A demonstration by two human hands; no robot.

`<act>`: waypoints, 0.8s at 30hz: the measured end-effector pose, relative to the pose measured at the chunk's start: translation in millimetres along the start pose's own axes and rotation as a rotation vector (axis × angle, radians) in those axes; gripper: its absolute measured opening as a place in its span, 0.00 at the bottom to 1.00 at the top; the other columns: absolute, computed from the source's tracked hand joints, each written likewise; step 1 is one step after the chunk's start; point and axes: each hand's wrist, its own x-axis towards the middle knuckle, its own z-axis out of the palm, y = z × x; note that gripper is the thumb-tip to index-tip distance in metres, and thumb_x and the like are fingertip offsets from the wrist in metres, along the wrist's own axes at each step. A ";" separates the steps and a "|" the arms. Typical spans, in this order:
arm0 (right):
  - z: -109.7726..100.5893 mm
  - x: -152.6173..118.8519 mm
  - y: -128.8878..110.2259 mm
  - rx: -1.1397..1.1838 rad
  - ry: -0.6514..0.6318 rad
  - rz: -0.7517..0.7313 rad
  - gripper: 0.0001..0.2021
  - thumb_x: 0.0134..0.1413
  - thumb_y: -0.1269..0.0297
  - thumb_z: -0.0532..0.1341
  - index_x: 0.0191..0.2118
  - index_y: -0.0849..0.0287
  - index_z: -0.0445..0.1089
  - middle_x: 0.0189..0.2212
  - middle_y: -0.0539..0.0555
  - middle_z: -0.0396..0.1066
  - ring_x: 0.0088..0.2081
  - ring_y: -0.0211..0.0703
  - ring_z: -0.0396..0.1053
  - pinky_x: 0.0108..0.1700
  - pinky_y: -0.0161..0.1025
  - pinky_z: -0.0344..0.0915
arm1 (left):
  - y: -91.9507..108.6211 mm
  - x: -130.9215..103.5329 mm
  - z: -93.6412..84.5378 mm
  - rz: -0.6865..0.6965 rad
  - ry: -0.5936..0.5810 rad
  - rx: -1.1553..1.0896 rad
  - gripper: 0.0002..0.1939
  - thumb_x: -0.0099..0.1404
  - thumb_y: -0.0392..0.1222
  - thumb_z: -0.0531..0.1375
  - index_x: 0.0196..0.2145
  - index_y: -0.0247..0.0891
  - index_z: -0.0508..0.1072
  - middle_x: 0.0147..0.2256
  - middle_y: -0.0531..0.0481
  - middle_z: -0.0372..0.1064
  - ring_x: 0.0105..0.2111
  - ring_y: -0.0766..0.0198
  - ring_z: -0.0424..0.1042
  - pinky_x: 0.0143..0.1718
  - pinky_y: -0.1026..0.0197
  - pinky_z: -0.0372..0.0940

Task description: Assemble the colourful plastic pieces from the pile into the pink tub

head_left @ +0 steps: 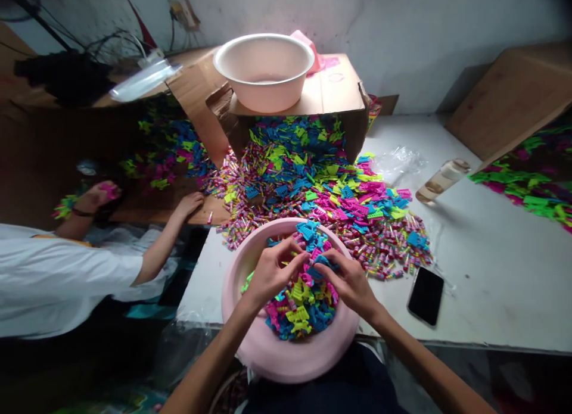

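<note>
Over a pink basin heaped with blue, pink and yellow-green plastic toy pieces, both of my hands meet fingertip to fingertip. My right hand pinches a blue plastic toy piece. The fingers of my left hand are closed in a pinch close to that piece; whatever they hold is too small to make out. Behind the basin, a spread of small wrapped candy tubes lies on the white table, with more coloured toy pieces piled on top.
A whitish basin stands on a cardboard box spilling toy pieces. To the right are a phone, a bottle and another box. A co-worker's arm reaches in from the left, near a lamp.
</note>
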 end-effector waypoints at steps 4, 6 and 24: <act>-15.5 21.3 0.8 -0.072 -0.172 -0.076 0.09 0.68 0.57 0.58 0.42 0.53 0.73 0.35 0.51 0.77 0.36 0.45 0.74 0.41 0.39 0.67 | -13.8 -3.9 -13.9 0.117 0.034 0.338 0.15 0.71 0.52 0.58 0.35 0.38 0.76 0.31 0.50 0.75 0.31 0.61 0.75 0.34 0.62 0.69; -23.6 36.3 12.5 -0.156 -0.105 -0.102 0.11 0.69 0.57 0.56 0.45 0.53 0.74 0.41 0.53 0.78 0.44 0.47 0.75 0.49 0.42 0.68 | -20.8 2.1 -15.0 0.218 0.116 0.568 0.13 0.71 0.51 0.59 0.41 0.40 0.78 0.42 0.45 0.77 0.44 0.55 0.75 0.48 0.54 0.69; 35.7 -25.3 35.7 -0.785 -0.225 -0.151 0.28 0.66 0.43 0.55 0.65 0.50 0.65 0.66 0.59 0.62 0.68 0.62 0.54 0.69 0.63 0.47 | -101.6 -68.2 -69.0 0.137 -0.053 1.058 0.37 0.68 0.60 0.58 0.69 0.47 0.58 0.70 0.39 0.49 0.67 0.40 0.56 0.61 0.40 0.61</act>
